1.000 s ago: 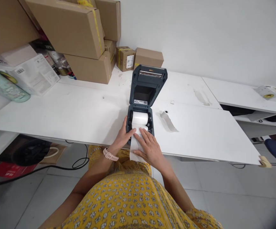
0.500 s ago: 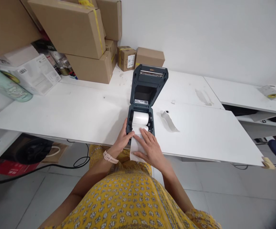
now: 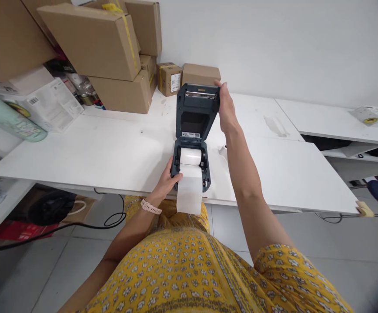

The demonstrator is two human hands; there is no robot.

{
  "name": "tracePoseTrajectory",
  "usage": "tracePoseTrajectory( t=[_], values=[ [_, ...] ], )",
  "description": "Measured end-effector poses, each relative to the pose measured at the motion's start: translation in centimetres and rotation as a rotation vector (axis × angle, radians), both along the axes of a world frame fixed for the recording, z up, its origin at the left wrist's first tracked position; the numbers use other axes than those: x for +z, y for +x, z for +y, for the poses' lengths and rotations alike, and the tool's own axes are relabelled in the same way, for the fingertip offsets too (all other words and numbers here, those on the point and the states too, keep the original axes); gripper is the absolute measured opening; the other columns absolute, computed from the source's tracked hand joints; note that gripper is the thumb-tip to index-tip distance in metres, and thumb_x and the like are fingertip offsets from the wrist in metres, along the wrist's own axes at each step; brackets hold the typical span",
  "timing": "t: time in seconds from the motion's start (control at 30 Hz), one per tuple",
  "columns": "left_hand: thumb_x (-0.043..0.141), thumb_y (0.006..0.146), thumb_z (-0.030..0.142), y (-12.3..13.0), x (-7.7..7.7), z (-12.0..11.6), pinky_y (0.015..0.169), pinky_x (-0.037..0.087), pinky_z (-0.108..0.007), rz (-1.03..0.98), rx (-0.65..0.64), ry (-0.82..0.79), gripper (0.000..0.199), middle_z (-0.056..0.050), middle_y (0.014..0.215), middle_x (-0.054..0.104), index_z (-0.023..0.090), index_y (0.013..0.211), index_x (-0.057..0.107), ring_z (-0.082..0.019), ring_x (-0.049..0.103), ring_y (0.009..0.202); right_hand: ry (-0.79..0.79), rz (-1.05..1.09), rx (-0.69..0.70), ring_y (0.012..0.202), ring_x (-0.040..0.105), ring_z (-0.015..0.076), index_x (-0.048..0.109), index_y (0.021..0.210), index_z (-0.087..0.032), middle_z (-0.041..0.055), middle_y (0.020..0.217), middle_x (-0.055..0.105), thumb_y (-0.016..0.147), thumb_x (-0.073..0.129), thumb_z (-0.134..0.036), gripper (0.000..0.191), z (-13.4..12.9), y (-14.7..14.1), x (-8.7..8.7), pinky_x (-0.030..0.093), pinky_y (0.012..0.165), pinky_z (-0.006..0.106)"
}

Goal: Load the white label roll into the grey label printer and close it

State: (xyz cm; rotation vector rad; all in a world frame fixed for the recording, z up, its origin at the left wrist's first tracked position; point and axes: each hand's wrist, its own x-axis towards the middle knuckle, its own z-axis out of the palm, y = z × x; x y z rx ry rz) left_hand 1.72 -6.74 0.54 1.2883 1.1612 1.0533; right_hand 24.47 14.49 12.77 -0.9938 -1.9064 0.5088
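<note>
A dark label printer (image 3: 206,174) stands at the table's front edge with its lid (image 3: 193,108) raised. Inside it sits a white label roll (image 3: 190,156). From the roll a white paper strip (image 3: 189,195) runs out over the front and hangs past the table edge. My left hand (image 3: 165,182) grips the printer's left front side, its thumb resting by the edge of the strip. At the top right edge of the raised lid is my right hand (image 3: 227,108), its fingers hooked behind the lid and partly hidden.
A small loose paper roll (image 3: 223,151) lies right of the printer, partly behind my right forearm. Cardboard boxes (image 3: 120,93) are stacked at the back left. A mint bottle (image 3: 15,119) and a white box (image 3: 51,104) stand at the left. A black cable (image 3: 78,226) trails below the table.
My right hand has left the paper strip and moved up to the lid's right edge. The strip now hangs uncovered. My left hand stays on the printer's side.
</note>
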Motion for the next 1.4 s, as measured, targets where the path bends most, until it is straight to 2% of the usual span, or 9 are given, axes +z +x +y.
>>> tracePoseTrajectory(
  t=[0.13, 0.23, 0.47, 0.67, 0.8, 1.1, 1.23, 1.33, 1.4],
  values=[
    [0.060, 0.092, 0.032, 0.2, 0.1, -0.3, 0.128, 0.031, -0.046, 0.107, 0.004, 0.049, 0.088, -0.008, 0.174, 0.018, 0.025, 0.166, 0.012, -0.029, 0.024, 0.159, -0.012, 0.172, -0.098, 0.146, 0.044, 0.0180, 0.040, 0.148, -0.028, 0.0041, 0.155, 0.048, 0.098, 0.006, -0.078, 0.079, -2.7, -0.9, -0.1, 0.036, 0.123, 0.042],
    [0.053, 0.095, 0.023, 0.9, 0.9, -0.5, 0.132, 0.009, -0.053, 0.414, 0.054, 0.327, 0.082, -0.007, 0.176, 0.006, 0.024, 0.166, 0.013, -0.029, -0.001, 0.162, 0.055, 0.158, -0.080, 0.143, 0.048, 0.0215, 0.044, 0.145, -0.029, 0.0038, 0.148, 0.053, 0.100, 0.011, -0.075, 0.072, -5.6, -0.7, 0.2, 0.038, 0.121, 0.046],
    [0.035, 0.102, 0.021, 1.6, 1.6, 0.0, 0.132, 0.013, -0.047, 0.729, -0.525, 0.602, 0.054, -0.006, 0.165, 0.042, 0.024, 0.155, 0.043, -0.019, 0.028, 0.158, 0.053, 0.144, -0.095, 0.138, 0.050, 0.0177, 0.046, 0.141, -0.026, 0.0050, 0.147, 0.055, 0.099, 0.012, -0.077, 0.074, -6.0, -0.6, 0.6, 0.038, 0.122, 0.042],
    [0.052, 0.100, 0.040, 1.6, 1.6, -0.2, 0.133, 0.011, -0.046, 0.791, -0.502, 0.627, 0.059, -0.009, 0.166, 0.038, 0.021, 0.154, 0.044, -0.023, 0.026, 0.159, 0.084, 0.134, -0.114, 0.140, 0.048, 0.0216, 0.045, 0.142, -0.027, 0.0050, 0.146, 0.055, 0.099, 0.007, -0.077, 0.076, -5.3, -1.2, 0.4, 0.037, 0.122, 0.047],
    [0.047, 0.103, 0.035, 2.6, 1.7, -1.9, 0.129, 0.028, -0.050, 0.760, -0.406, 0.678, 0.044, -0.015, 0.155, 0.053, 0.014, 0.140, 0.059, -0.027, 0.039, 0.153, 0.101, 0.134, -0.151, 0.137, 0.049, 0.0186, 0.046, 0.140, -0.029, 0.0037, 0.145, 0.055, 0.102, 0.008, -0.072, 0.068, -7.1, -1.1, 0.0, 0.039, 0.122, 0.042],
    [0.053, 0.096, 0.021, -0.2, 1.3, -8.8, 0.088, 0.065, -0.039, 0.442, -0.033, 0.917, 0.022, -0.002, 0.089, 0.080, 0.027, 0.099, 0.074, -0.019, 0.077, 0.091, 0.041, 0.036, -0.220, 0.142, 0.052, 0.0276, 0.064, 0.116, -0.032, 0.0078, 0.130, 0.068, 0.107, 0.025, -0.046, 0.043, -21.1, -1.7, -8.8, 0.043, 0.118, 0.056],
    [0.057, 0.098, 0.032, -0.9, 2.4, -6.8, 0.114, 0.049, -0.050, 0.364, 0.411, 0.684, 0.024, -0.007, 0.127, 0.072, 0.029, 0.120, 0.067, -0.025, 0.063, 0.129, -0.119, 0.084, -0.343, 0.154, 0.036, 0.0282, 0.056, 0.135, -0.029, 0.0116, 0.154, 0.051, 0.105, 0.035, -0.044, 0.039, -24.1, -2.9, -12.2, 0.039, 0.120, 0.059],
    [0.063, 0.094, 0.053, -0.3, 2.7, -3.6, 0.128, 0.029, -0.055, 0.179, 0.335, 0.184, 0.070, -0.007, 0.171, 0.027, 0.032, 0.155, 0.036, -0.032, 0.023, 0.159, -0.379, 0.319, -0.345, 0.159, 0.025, 0.0309, 0.026, 0.159, -0.031, 0.0112, 0.172, 0.022, 0.096, 0.052, -0.058, 0.073, -24.1, -2.8, -12.8, 0.034, 0.123, 0.061],
    [0.065, 0.091, 0.059, 0.2, 2.4, -1.9, 0.126, 0.032, -0.053, 0.005, 0.163, -0.057, 0.080, -0.009, 0.172, 0.025, 0.031, 0.158, 0.032, -0.035, 0.023, 0.159, -0.613, 0.517, -0.209, 0.157, 0.030, 0.0342, 0.018, 0.163, -0.031, 0.0118, 0.171, 0.026, 0.086, 0.064, -0.065, 0.095, -23.6, -2.3, -12.7, 0.036, 0.122, 0.061]
  ],
)
